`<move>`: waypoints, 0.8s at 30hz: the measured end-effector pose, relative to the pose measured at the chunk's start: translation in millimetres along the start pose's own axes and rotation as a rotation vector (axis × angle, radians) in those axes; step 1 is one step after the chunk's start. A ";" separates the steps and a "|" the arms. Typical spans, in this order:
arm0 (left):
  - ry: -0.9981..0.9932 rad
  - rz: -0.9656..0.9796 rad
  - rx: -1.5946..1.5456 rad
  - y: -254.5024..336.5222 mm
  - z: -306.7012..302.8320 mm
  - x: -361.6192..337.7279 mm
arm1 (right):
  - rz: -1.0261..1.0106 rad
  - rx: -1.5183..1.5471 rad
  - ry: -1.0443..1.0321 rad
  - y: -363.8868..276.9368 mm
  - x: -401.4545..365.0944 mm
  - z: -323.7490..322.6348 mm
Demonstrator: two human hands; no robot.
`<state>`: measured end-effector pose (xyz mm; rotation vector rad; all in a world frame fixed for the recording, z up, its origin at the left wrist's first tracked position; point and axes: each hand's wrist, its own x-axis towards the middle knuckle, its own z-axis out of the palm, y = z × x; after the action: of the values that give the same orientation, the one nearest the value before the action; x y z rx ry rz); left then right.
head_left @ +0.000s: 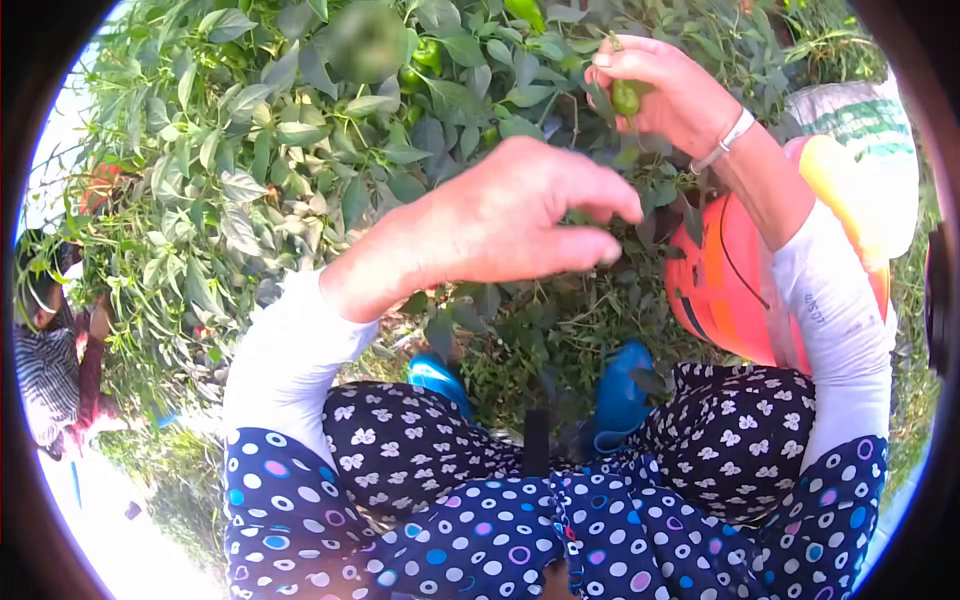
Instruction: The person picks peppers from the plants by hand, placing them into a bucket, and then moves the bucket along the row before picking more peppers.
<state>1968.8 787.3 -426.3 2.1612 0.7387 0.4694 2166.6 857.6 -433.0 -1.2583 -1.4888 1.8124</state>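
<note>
My right hand [672, 88] is raised at the upper right, its fingers closed around a small green pepper [626, 97]. The pepper's lower part shows below the thumb, and a bit of stem sticks out above the fingertips. My left hand [520, 212] hangs in the middle of the view, a little blurred, over the pepper plants [290, 140]. Its thumb and fingers are apart, and nothing shows between them. More green peppers [427, 55] hang among the leaves at the top, beyond both hands.
An orange bucket [715, 285] stands at my right, partly behind my right forearm. Beyond it is a white and green sack [850, 120]. My blue shoes [622, 392] rest in grass and low leaves. Another person [50, 370] is at the far left edge.
</note>
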 end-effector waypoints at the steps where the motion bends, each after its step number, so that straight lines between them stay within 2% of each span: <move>1: 0.197 -0.121 -0.204 -3.4 -3.3 0.8 | -0.024 0.168 -0.001 -1.9 -1.4 0.3; 2: 0.344 -0.135 0.014 -15.2 -15.3 -0.2 | -0.052 0.335 -0.007 -3.9 0.2 0.0; 3: 0.502 -0.237 0.026 -28.5 -22.1 -4.7 | -0.084 0.378 -0.116 -0.1 5.5 -6.0; 5: 0.808 -0.319 -0.238 -41.2 -35.2 -16.7 | -0.107 0.381 -0.232 0.0 8.1 -8.2; 6: 0.901 -0.282 -0.257 -46.7 -41.6 -20.1 | -0.031 0.462 -0.204 -1.7 7.7 -5.1; 7: 0.995 -0.247 -0.279 -53.0 -47.0 -23.4 | -0.039 0.456 -0.211 -4.3 10.1 -0.3; 9: 1.123 -0.221 -0.230 -68.3 -57.2 -29.7 | -0.029 0.351 -0.176 -9.6 17.2 12.3; 11: 1.192 -0.249 0.084 -96.5 -61.5 -31.7 | -0.093 0.095 -0.181 -21.0 31.8 42.0; 12: 1.133 -0.381 0.067 -95.6 -60.8 -32.5 | -0.099 -0.021 -0.147 -22.1 40.4 50.9; 13: 1.024 -0.484 -0.093 -94.2 -63.0 -34.6 | -0.105 -0.139 -0.113 -21.4 48.2 57.9; 15: 0.849 -0.564 -0.304 -77.4 -64.7 -33.1 | -0.099 -0.119 -0.036 -18.2 60.1 75.8; 16: 0.853 -0.565 -0.306 -71.3 -65.1 -33.3 | -0.094 -0.093 0.044 -15.7 63.9 80.9; 17: 0.814 -0.575 -0.400 -66.3 -65.8 -34.7 | -0.091 -0.096 0.038 -14.0 67.6 81.6; 19: 0.774 -0.583 -0.494 -59.6 -72.2 -35.9 | -0.124 0.110 -0.148 -12.5 73.0 78.3; 21: 0.657 -0.533 -0.774 -57.4 -83.9 -39.5 | -0.188 0.010 -0.088 -24.3 67.7 80.4; 24: 0.610 -0.544 -0.813 -43.9 -93.1 -34.1 | -0.251 0.035 -0.018 -44.6 64.7 71.1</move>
<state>1876.7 840.8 -405.6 0.9990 1.1618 0.9454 2066.7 887.9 -414.6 -0.9912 -1.5417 1.6809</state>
